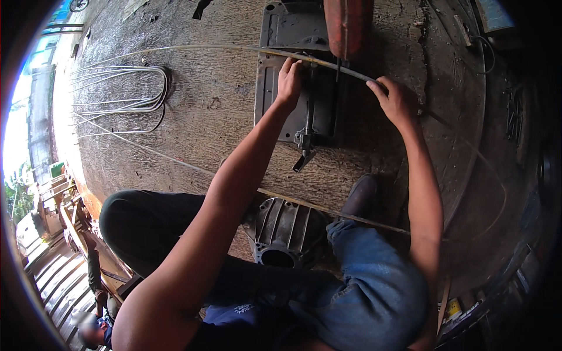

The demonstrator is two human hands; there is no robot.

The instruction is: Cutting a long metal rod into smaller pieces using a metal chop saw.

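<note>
the right hand [399,105] is closed around the rod [356,73], thumb laid along it, just past the right edge of the base [269,82]. the left hand [288,88] has its fingertips up at the same rod, over the base; i cannot tell whether they wrap it or only touch. the rod crosses the base below the red housing [350,26] and bows away leftward over the floor [205,140].

the clamp [304,140] juts past the near edge of the base, between the two forearms. a wide stretch of floor parts the base's left edge from the looped coil [163,88], giving the left hand room on that side. nearer the body it is tighter: a thin length [363,220] runs slantwise under the left forearm and over the far edge of the casting [281,225], which sits between the legs, the shoe [359,196] just right of it.
</note>
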